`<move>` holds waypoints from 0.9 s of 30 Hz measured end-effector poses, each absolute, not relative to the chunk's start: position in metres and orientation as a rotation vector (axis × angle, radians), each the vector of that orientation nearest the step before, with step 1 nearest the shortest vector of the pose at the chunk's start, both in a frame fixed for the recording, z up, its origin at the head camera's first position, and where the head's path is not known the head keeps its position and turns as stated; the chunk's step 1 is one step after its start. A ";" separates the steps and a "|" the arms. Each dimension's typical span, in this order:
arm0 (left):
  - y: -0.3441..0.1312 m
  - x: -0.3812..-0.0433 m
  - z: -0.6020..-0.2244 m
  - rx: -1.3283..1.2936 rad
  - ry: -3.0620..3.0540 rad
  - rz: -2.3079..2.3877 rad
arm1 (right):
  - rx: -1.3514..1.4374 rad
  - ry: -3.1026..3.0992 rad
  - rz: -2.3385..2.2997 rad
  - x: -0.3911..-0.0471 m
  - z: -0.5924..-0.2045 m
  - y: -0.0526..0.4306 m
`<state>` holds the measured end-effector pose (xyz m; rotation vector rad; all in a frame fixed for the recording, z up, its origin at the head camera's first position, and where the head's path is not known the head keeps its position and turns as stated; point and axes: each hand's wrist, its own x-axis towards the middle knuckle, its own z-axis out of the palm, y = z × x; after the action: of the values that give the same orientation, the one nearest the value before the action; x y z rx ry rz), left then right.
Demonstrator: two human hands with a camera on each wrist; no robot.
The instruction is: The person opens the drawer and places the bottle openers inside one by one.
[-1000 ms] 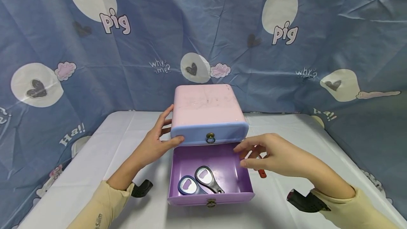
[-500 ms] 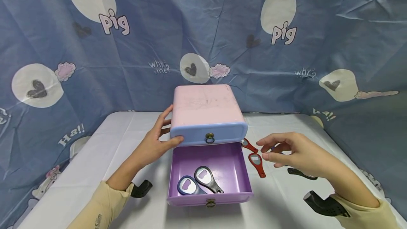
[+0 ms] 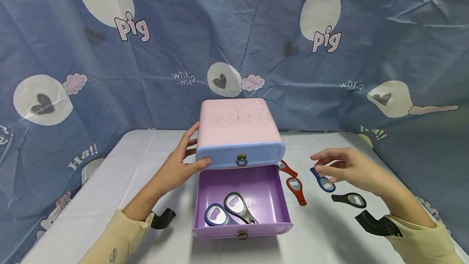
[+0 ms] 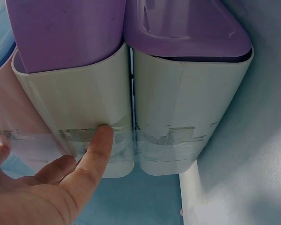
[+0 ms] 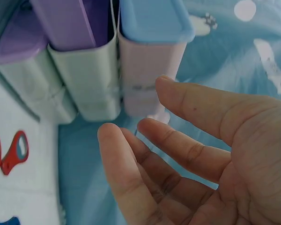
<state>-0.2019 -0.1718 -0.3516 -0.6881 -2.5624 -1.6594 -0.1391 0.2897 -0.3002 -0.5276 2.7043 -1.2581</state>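
Observation:
My left hand (image 3: pixel 180 163) rests against the left side of a small drawer cabinet (image 3: pixel 238 121), its thumb on the light blue upper drawer (image 3: pixel 220 156). In the left wrist view one finger (image 4: pixel 97 147) touches the cabinet's pale wall. The purple lower drawer (image 3: pixel 264 194) is pulled out, with a blue bottle opener (image 3: pixel 209 215) and a black bottle opener (image 3: pixel 246 214) lying inside. Off to the right, my right hand (image 3: pixel 346 168) hovers with loosely bent fingers over another blue bottle opener (image 3: pixel 326 184). The right wrist view shows nothing between its thumb and fingers.
Two red bottle openers, a farther one (image 3: pixel 288 168) and a nearer one (image 3: pixel 296 190), lie on the white tabletop (image 3: pixel 315 231) right of the cabinet. Another black bottle opener (image 3: pixel 349 200) lies beyond them. A blue printed cloth (image 3: pixel 154 93) hangs behind.
My right hand has moved right, from the purple drawer's right edge to above the loose blue bottle opener, uncovering the openers on the table. The left hand has stayed on the cabinet.

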 end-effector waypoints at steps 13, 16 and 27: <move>-0.171 -0.202 -0.350 -0.677 -2.565 -1.674 | -0.330 2.681 -1.230 -0.160 -0.326 0.332; -0.171 -0.202 -0.350 -0.678 -2.565 -1.676 | -0.302 2.662 -1.220 -0.165 -0.333 0.342; -0.172 -0.201 -0.351 -0.681 -2.567 -1.670 | -0.165 2.614 -1.173 -0.184 -0.359 0.370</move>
<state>-0.2013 -0.1720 -0.3514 -0.6814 -2.5667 -1.6704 -0.1839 0.3704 -0.3588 -0.1645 2.6145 -1.1727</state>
